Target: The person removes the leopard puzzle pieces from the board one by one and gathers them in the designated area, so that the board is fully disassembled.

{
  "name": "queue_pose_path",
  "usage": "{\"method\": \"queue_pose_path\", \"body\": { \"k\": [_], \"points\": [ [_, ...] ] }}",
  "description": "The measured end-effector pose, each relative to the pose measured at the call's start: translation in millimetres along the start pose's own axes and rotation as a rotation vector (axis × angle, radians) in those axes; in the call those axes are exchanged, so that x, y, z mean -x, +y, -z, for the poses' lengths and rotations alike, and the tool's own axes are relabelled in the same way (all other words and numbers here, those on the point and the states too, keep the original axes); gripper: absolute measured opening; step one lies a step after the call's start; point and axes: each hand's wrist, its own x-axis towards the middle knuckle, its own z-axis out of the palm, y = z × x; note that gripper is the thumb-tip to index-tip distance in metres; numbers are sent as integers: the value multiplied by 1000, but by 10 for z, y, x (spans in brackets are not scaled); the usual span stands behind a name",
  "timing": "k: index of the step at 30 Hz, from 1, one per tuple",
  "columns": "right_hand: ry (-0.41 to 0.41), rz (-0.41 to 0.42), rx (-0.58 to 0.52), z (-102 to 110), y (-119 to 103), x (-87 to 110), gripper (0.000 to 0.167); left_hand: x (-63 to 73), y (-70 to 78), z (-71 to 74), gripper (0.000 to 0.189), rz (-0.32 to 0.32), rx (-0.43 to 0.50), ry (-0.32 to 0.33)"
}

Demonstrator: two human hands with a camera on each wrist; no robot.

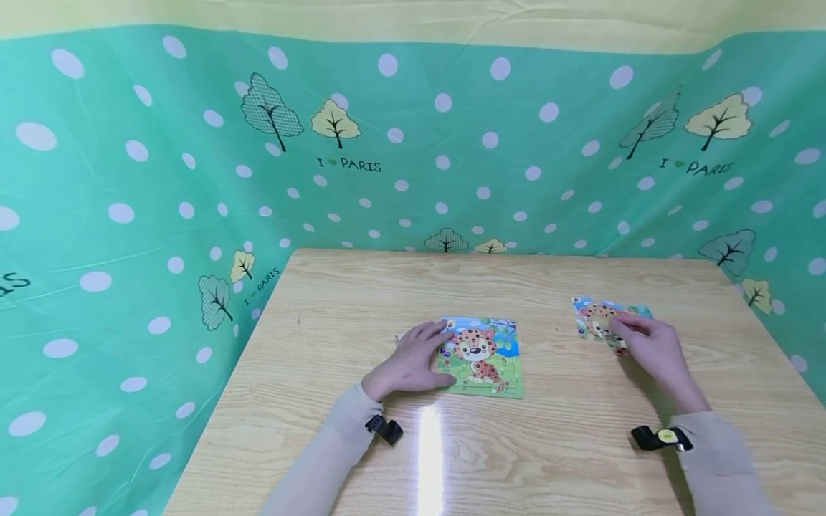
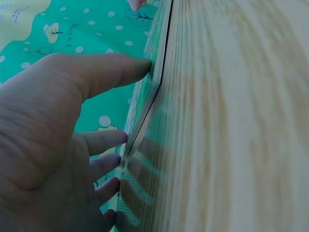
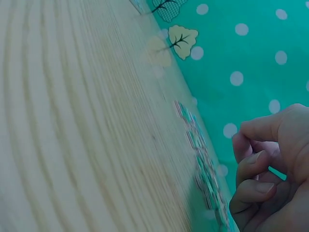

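A square jigsaw puzzle (image 1: pixel 476 358) with a cartoon leopard on grass lies flat on the table. My left hand (image 1: pixel 413 358) rests at its left side, fingertips on the upper left part and thumb on the lower left edge; the fingers look mostly straight. Further right lies a smaller, irregular patch of joined puzzle pieces (image 1: pixel 590 315) with a similar leopard picture. Above it is my right hand (image 1: pixel 652 351), thumb and fingers curled together. In the right wrist view, that hand (image 3: pixel 270 164) appears over the pieces (image 3: pixel 198 150), and no piece shows between its fingertips.
The light wooden table (image 1: pixel 348 287) reaches back to a green dotted cloth (image 1: pixel 413 150) that hangs behind and at both sides. Each wrist wears a black strap with a small camera. A bright light reflection (image 1: pixel 430 459) falls on the tabletop near the front.
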Motion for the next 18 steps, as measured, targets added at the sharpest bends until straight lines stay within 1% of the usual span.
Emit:
{"method": "queue_pose_path", "body": {
  "k": [5, 11, 14, 18],
  "points": [
    [-1, 60, 23, -71, -46, 9, 58, 1, 7, 10, 96, 1, -1, -10],
    [-27, 118, 39, -173, -102, 20, 57, -3, -1, 7, 99, 9, -16, -18],
    [-37, 141, 48, -229, -128, 26, 56, -3, -3, 3, 99, 15, -17, -22],
    [-54, 148, 47, -300, -169, 41, 55, -6, 3, 1, 98, 16, -14, -21]
  ]
}}
